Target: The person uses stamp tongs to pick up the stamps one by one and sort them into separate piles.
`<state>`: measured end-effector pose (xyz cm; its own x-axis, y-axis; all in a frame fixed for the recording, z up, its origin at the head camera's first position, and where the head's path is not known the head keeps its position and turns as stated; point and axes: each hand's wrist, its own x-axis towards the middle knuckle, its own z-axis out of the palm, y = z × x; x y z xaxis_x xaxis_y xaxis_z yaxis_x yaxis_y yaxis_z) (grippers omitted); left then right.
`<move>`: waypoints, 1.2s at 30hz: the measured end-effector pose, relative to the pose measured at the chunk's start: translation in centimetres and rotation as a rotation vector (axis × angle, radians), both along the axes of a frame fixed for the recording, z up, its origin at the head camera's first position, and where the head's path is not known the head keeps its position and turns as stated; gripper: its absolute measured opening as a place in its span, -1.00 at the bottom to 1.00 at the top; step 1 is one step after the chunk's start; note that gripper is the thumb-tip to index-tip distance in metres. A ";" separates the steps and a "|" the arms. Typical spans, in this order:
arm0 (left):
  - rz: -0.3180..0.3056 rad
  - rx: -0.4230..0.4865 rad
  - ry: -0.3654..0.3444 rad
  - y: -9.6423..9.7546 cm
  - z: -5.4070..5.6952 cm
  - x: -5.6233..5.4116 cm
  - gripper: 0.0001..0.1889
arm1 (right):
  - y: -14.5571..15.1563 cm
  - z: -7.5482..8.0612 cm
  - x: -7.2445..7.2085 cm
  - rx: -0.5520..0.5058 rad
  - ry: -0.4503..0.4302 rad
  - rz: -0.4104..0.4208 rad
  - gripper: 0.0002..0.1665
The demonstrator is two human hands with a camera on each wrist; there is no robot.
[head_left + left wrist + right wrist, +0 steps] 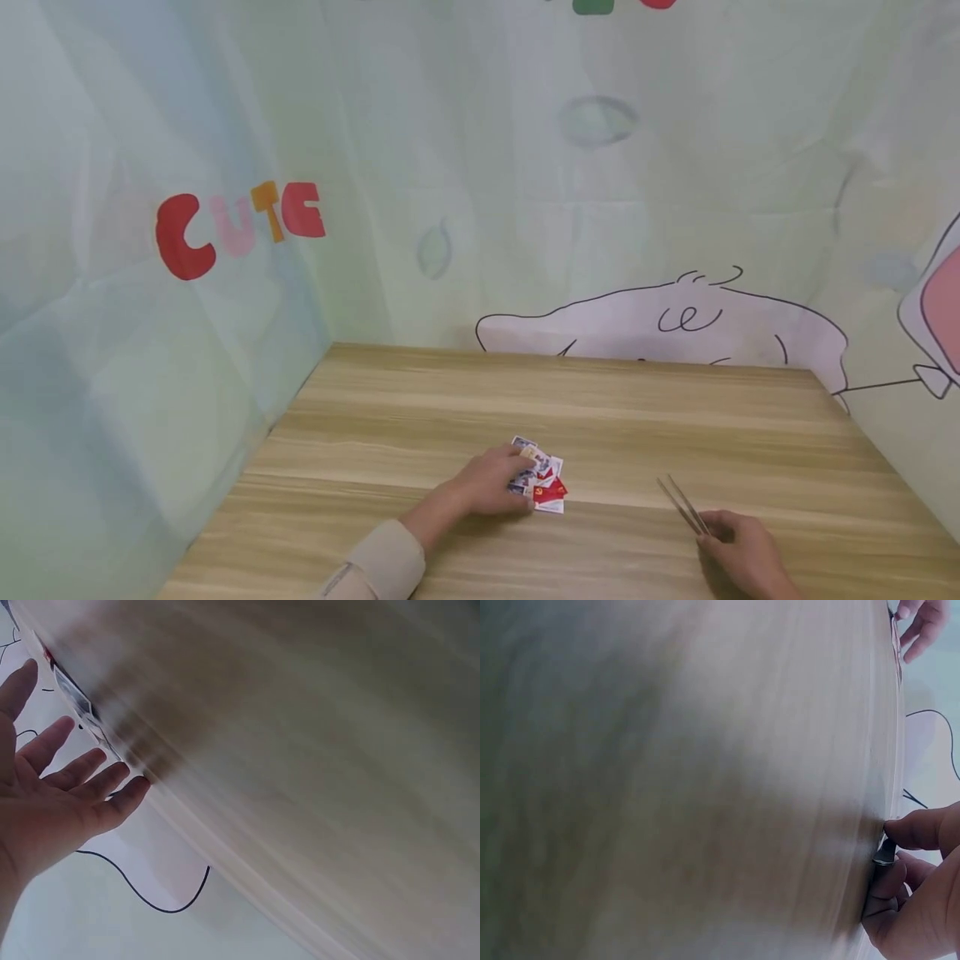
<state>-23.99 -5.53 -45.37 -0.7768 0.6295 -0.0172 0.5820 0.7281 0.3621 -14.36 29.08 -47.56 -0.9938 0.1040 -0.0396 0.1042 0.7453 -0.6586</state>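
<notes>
Well in from the wood-grained table's [420,392] far edge, the left hand [491,482] spreads loose fingers at overlapping printed cards [550,492]; the right hand [742,546] pinches slim, straight-pronged tweezers [684,507].

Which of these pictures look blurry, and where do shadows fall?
Head view: evenly lit, tweezers distinct, but print on the cards too small to read; left wrist view: table blurred, with a brownish shadow near the left hand; right wrist view: table blurred again, darker beside the right hand.
</notes>
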 end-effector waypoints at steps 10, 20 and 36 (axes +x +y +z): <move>-0.014 -0.069 0.062 0.1 0.0 -0.3 -0.42 | -0.3 -0.1 -0.4 0.001 -0.015 0.000 -0.67; -0.026 -0.136 0.098 0.2 -0.1 -0.6 -0.49 | -0.5 0.3 -0.4 -0.016 -0.026 -0.016 -0.68; -0.023 -0.187 0.114 0.9 0.0 -0.4 -0.39 | 1.0 0.6 -0.5 -0.121 -0.160 -0.073 -0.70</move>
